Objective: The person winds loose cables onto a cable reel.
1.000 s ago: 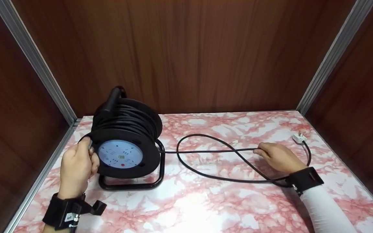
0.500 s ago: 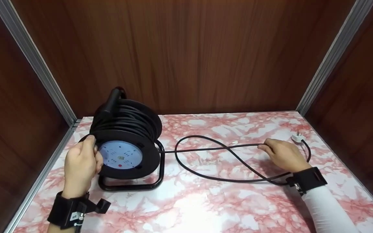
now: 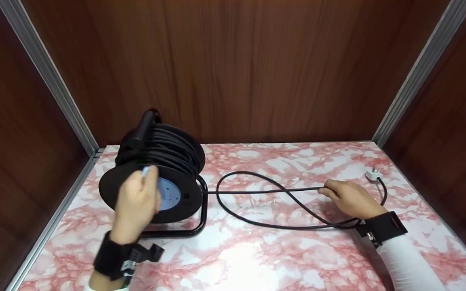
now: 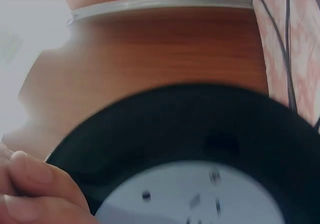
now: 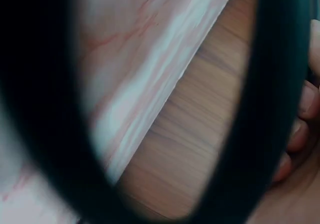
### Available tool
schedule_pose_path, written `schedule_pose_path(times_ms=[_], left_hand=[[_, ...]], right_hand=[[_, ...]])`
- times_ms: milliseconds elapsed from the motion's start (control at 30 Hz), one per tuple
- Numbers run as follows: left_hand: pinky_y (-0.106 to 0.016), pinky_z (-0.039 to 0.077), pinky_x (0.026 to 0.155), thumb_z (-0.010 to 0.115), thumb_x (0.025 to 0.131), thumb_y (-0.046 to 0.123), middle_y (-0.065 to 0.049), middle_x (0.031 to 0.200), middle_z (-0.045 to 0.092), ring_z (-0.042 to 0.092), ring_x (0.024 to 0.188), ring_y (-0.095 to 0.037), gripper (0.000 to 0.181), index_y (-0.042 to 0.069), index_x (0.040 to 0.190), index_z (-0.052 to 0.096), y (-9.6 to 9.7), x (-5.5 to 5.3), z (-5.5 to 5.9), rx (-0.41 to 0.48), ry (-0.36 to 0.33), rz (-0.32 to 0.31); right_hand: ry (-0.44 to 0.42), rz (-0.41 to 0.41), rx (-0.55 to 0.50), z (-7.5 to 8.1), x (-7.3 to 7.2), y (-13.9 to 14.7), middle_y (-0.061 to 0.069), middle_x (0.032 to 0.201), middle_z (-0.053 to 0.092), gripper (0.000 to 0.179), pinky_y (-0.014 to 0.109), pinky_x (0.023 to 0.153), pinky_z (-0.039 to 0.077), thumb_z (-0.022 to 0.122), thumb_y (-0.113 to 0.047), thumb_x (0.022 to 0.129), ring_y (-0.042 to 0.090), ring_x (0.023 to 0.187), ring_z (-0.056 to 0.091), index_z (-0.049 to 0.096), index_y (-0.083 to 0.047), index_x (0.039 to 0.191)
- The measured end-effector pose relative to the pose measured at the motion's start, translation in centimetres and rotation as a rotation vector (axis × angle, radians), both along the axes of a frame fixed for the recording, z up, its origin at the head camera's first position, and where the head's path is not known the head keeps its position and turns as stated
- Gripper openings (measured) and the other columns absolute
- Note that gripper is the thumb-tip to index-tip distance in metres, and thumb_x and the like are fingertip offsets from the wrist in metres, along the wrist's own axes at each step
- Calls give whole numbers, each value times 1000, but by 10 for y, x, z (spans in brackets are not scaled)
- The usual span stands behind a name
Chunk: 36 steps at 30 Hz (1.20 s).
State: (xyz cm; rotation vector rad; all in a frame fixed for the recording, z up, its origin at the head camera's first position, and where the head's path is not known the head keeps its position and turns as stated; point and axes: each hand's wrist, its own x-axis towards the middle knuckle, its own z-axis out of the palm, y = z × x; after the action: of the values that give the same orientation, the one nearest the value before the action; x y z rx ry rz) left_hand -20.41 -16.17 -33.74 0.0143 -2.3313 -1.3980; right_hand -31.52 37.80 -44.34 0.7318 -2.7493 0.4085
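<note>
A black cable reel (image 3: 192,204) stands at the left on a tubular frame, its pale blue socket panel (image 3: 170,194) facing front. My left hand (image 3: 136,198), blurred, grips a small winding knob on the reel's face. Only a light blue bit of the knob shows by the thumb; the fingers hide the rest. In the left wrist view the curled fingers (image 4: 45,189) lie beside the reel's disc (image 4: 165,119). My right hand (image 3: 352,198) pinches the black power cable (image 3: 257,192), which runs nearly straight to the reel. Beyond that hand lies the cable's white plug (image 3: 373,174), pins up.
Slack cable forms a loop (image 3: 249,220) on the pink marbled table (image 3: 233,258), crossing under the taut length. Brown wood-grain panels (image 3: 233,72) with metal corner strips enclose the back and sides. Dark blurred bands (image 5: 270,83) fill much of the right wrist view.
My left hand has moved right and across the reel's face, from its left rim to over the socket panel, and the disc has turned. The right hand shifted slightly, still pinching the cable.
</note>
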Motion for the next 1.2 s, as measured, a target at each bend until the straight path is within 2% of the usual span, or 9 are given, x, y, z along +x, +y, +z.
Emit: schedule_pose_path(times_ms=[100, 200, 467, 667, 767, 933, 1100, 1200], left_hand=[[-36, 44, 52, 39, 111, 54, -8, 49, 56, 58, 46, -28, 58, 7, 82, 53, 10, -2, -3, -19, -26, -36], [-37, 44, 53, 39, 110, 58, -8, 48, 55, 57, 45, -28, 61, 7, 80, 52, 14, -2, -6, -26, -21, -42], [-35, 40, 50, 39, 112, 52, -5, 46, 53, 53, 44, -26, 58, 8, 78, 53, 13, -2, -16, 11, 76, -26], [-34, 40, 47, 41, 113, 48, -2, 45, 52, 52, 40, -24, 54, 9, 78, 52, 22, -3, -22, 12, 96, -45], [-35, 41, 48, 42, 113, 45, -1, 46, 52, 53, 41, -23, 52, 10, 76, 51, 27, -4, -25, -9, 87, -42], [-41, 43, 58, 47, 112, 39, -1, 56, 50, 53, 55, -24, 48, 12, 72, 46, 35, -6, -33, -96, 107, -13], [-42, 40, 59, 49, 112, 34, -3, 62, 47, 48, 60, -25, 46, 13, 71, 42, 39, -7, -38, -146, 112, -24], [-42, 42, 61, 49, 112, 35, -3, 62, 48, 50, 61, -24, 47, 13, 72, 42, 39, -5, -37, -149, 97, -42]], right_hand=[[-13, 19, -12, 1, 2, -1, -15, 69, 42, 21, 35, 64, 40, 61, -42, 107, 10, 63, 47, 59, -27, 92], [-17, 32, -26, 2, 2, -1, -15, 69, 42, 22, 34, 64, 40, 59, -43, 108, 9, 64, 48, 60, -28, 92], [-3, 14, -62, -1, 2, 5, -17, 68, 45, 21, 34, 64, 38, 64, -41, 106, 8, 64, 49, 65, -28, 89], [37, 43, -44, -2, 2, -2, -18, 66, 43, 19, 33, 63, 39, 65, -42, 106, 7, 61, 47, 65, -30, 90], [12, 57, -42, -4, 4, -6, -18, 67, 45, 18, 33, 64, 40, 64, -43, 106, 7, 62, 48, 65, -32, 92], [-48, 73, -44, -7, 6, -14, -19, 69, 46, 23, 33, 65, 41, 61, -46, 106, 6, 63, 49, 65, -29, 91], [-19, 122, -29, -7, 5, -22, -20, 69, 45, 26, 32, 64, 42, 61, -46, 106, 5, 62, 49, 64, -27, 89], [-20, 119, -25, -7, 5, -23, -21, 70, 48, 25, 33, 65, 43, 61, -46, 106, 5, 63, 50, 65, -28, 90]])
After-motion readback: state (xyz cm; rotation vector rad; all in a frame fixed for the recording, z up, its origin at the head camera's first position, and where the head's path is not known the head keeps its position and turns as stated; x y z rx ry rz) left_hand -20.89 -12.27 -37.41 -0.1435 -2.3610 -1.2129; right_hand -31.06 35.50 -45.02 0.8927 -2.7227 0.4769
